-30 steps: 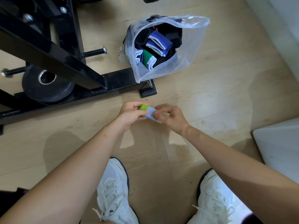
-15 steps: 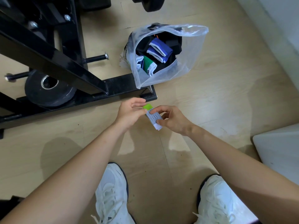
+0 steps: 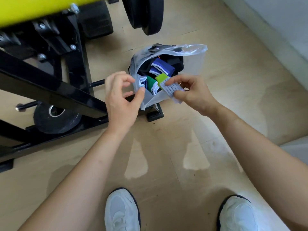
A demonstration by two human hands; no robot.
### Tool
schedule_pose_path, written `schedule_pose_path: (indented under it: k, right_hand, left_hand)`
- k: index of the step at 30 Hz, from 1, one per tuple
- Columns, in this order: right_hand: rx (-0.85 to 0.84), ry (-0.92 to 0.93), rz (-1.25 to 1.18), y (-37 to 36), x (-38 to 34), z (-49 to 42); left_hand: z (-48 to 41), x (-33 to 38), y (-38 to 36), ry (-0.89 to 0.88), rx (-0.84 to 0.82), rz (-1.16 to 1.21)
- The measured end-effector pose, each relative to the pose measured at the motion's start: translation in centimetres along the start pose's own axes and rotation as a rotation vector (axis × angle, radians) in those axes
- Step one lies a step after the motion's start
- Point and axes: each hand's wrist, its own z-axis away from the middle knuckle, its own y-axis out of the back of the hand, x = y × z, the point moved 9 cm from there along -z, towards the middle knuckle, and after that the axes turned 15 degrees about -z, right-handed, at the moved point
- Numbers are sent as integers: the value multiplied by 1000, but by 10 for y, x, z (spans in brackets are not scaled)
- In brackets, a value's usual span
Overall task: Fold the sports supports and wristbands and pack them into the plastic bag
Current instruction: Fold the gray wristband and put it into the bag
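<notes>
A clear plastic bag (image 3: 195, 64) stands open on the wooden floor. Inside lie a blue-and-white wristband (image 3: 162, 67), a green-and-white one (image 3: 152, 84) and dark supports. My right hand (image 3: 191, 94) pinches a folded grey perforated band with a lime-green end (image 3: 169, 86) just over the bag's near rim. Left of the bag, my left hand (image 3: 120, 99) has loosely curled fingers with nothing in them. Its thumb tip is at the bag's left wall.
A black steel exercise frame (image 3: 50, 90) with a yellow part (image 3: 41, 7) stands on the left, its foot right beside the bag. A black weight plate (image 3: 56, 119) lies under it. White furniture (image 3: 296, 147) is at the right edge. My white shoes (image 3: 122, 212) are below.
My left hand has let go of the folded band and moved apart to the left. My right hand has carried the band up to the bag's mouth. The camera has moved closer.
</notes>
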Motion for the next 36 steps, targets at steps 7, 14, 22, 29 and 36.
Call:
schedule_pose_path:
  k: [7,14,22,29,36]
  right_hand:
    - [-196,126,574,-32,5,-66]
    - [-346,243,752,-88,41,-126]
    - [-766,118,1298,-124,103,-152]
    - [-665,4,1051,-111,69,-133]
    - [-240,430,810,-42,-10,-45]
  left_hand:
    - [-16,-3,-17,-57,-129,-108]
    - [-35,-4,-11,-66,-122,-54]
    - [-41,-18,-1,0,-106,-6]
    - [-34,-17,-6,46,-134,47]
    - [-21,-2,-15,-37,-124,48]
